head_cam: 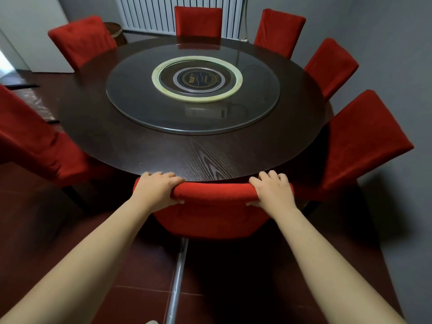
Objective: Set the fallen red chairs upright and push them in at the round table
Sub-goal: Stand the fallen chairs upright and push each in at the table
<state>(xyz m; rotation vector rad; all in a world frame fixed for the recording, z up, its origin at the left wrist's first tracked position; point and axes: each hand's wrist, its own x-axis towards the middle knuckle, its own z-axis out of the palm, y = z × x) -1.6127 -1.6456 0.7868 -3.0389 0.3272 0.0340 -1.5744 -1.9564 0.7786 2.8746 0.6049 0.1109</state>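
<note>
Left hand (156,188) clamped on the top rail of the near red chair (211,215), fingers curled over the far side, thumb tucked under the near side. Right hand (272,190) grips the same rail toward its other end, same hold. The two hands sit well apart, one near each corner of the chair back, both forearms stretched forward.

Near red chair stands upright, its back top just beside the edge of the round table (163,146), seat hidden beneath the tabletop.

Round table: dark wood grain, with a glass turntable (145,106) on it; a pale ring (197,78) at the centre of the glass surrounds a dark disc with gold lettering (too small to read).

Seven more chairs ring the table, all upright, backs close to the rim: left chair (35,141), far-left chair (81,40), far chair (198,21), then on the right side chair one (279,31), chair two (330,66), chair three (364,141).

Beyond the far chair, a white radiator (149,12) on the wall. Brown basket (115,31) in the corner behind the far-left chair. Dark red floor tiles (233,288) underfoot, crossed by a metal strip (177,277)
</note>
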